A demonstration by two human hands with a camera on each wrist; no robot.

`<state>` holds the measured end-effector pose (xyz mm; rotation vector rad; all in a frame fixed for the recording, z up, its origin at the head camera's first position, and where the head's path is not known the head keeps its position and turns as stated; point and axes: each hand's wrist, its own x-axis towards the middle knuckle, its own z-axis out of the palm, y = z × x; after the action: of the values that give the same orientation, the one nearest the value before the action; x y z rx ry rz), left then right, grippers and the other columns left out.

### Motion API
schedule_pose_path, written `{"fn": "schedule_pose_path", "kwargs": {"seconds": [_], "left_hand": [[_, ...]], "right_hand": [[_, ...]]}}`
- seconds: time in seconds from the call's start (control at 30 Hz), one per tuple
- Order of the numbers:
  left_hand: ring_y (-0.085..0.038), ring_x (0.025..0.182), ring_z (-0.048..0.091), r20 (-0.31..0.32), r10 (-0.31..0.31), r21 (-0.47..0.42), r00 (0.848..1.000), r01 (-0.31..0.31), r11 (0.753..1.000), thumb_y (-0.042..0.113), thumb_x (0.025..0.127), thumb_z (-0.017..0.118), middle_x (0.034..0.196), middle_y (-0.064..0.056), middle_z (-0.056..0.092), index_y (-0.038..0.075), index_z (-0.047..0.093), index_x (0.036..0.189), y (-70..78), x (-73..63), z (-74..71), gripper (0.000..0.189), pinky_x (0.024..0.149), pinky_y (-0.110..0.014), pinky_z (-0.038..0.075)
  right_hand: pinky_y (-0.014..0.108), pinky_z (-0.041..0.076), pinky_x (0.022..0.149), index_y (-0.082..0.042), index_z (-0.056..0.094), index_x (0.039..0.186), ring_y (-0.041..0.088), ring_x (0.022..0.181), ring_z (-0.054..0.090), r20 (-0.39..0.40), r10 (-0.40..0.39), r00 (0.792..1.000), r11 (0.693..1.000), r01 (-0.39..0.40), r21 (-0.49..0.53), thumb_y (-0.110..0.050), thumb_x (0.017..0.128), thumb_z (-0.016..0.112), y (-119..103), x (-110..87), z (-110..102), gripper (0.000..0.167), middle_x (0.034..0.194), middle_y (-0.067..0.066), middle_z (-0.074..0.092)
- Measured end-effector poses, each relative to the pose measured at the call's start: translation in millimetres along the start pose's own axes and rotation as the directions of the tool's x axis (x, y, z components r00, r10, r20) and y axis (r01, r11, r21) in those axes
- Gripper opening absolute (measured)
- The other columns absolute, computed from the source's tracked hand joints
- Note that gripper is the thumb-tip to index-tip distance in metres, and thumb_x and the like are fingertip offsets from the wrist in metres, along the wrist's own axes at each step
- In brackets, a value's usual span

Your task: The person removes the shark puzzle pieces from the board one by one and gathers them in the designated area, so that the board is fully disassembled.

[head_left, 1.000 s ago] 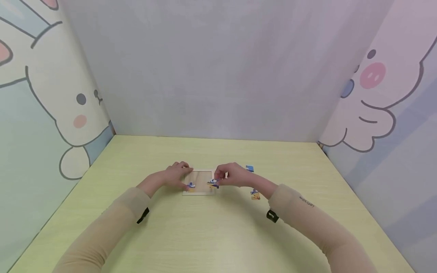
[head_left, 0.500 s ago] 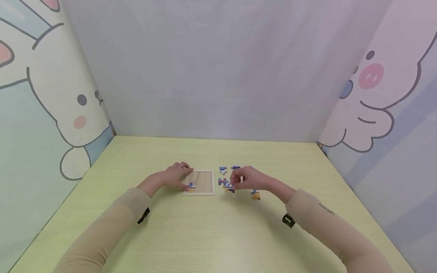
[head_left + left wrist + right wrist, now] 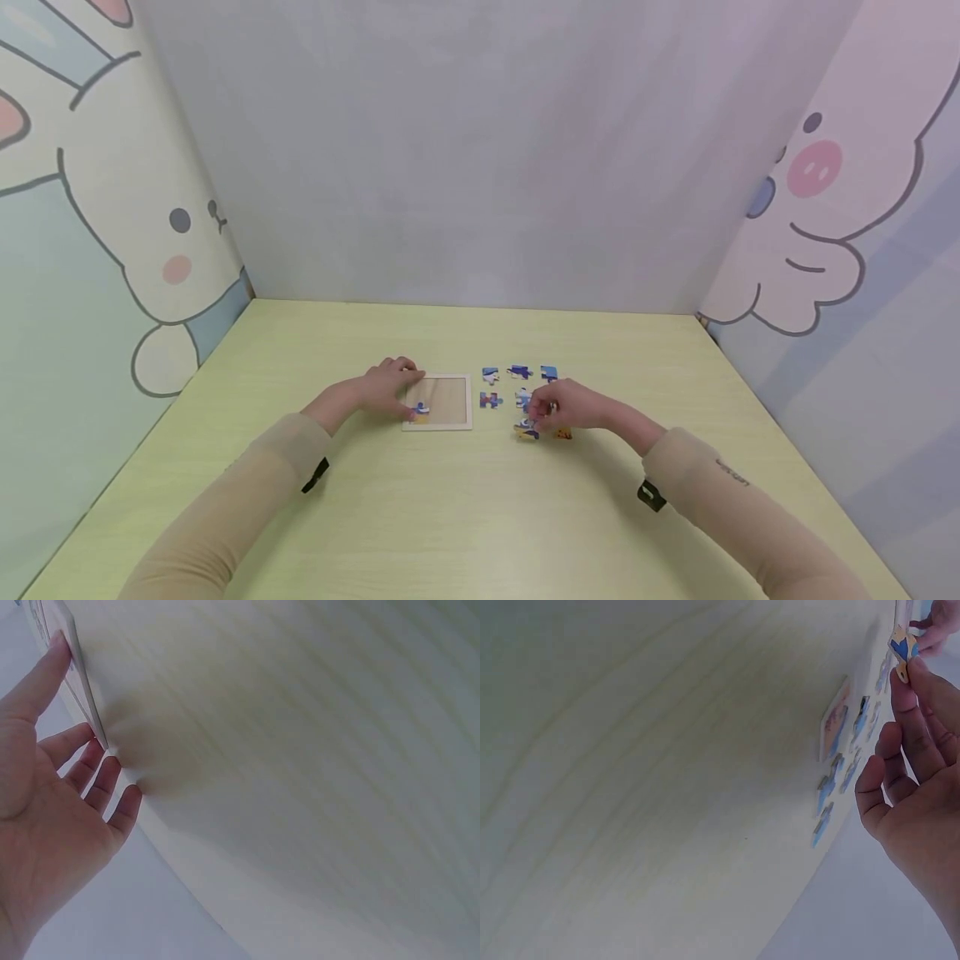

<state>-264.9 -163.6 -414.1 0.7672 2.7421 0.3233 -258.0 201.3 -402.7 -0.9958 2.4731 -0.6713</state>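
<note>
A square wooden puzzle frame lies flat on the table, with one jigsaw piece in its near left corner. My left hand holds the frame by its left side, thumb near that piece and fingers at the far left corner. My right hand pinches another jigsaw piece, blue and yellow, between thumb and index finger. In the right wrist view this pinched piece is raised off the table, its remaining fingers loosely bent.
Right of the frame lie several loose jigsaw pieces, among them a red and blue piece, a dark blue piece and an orange piece partly behind my right hand. A grey curtain stands behind the pale table.
My right hand has moved right, away from the frame to the loose pieces, with the jigsaw piece still pinched. My left hand has stayed on the frame.
</note>
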Motion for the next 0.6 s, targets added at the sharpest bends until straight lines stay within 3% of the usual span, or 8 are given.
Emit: {"fn": "schedule_pose_path", "kwargs": {"seconds": [0.23,0.6], "left_hand": [[-0.034,0.129,0.032,-0.001,-0.003,-0.005,1.000,0.003,1.000,0.045,0.081,0.071,0.142,-0.014,0.036,0.007,0.038,0.144,-2.7,1.6,3.1,0.081,0.102,-0.055,0.031],[-0.034,0.129,0.031,-0.005,0.002,-0.010,1.000,-0.002,1.000,0.047,0.081,0.070,0.143,-0.014,0.035,0.007,0.038,0.144,-2.5,-0.6,3.2,0.082,0.103,-0.055,0.031]], "right_hand": [[0.024,0.047,0.064,-0.022,0.065,0.086,0.009,0.072,0.053,-0.005,-0.017,1.000,0.999,0.017,0.044,-0.020,0.085,0.071,14.1,4.2,7.9,0.006,0.079,-0.010,0.061],[0.024,0.046,0.066,-0.023,0.066,0.088,0.009,0.074,0.051,-0.018,0.008,1.000,1.000,-0.009,-0.006,-0.020,0.084,0.072,14.3,9.6,9.2,0.008,0.083,-0.011,0.061]]}}
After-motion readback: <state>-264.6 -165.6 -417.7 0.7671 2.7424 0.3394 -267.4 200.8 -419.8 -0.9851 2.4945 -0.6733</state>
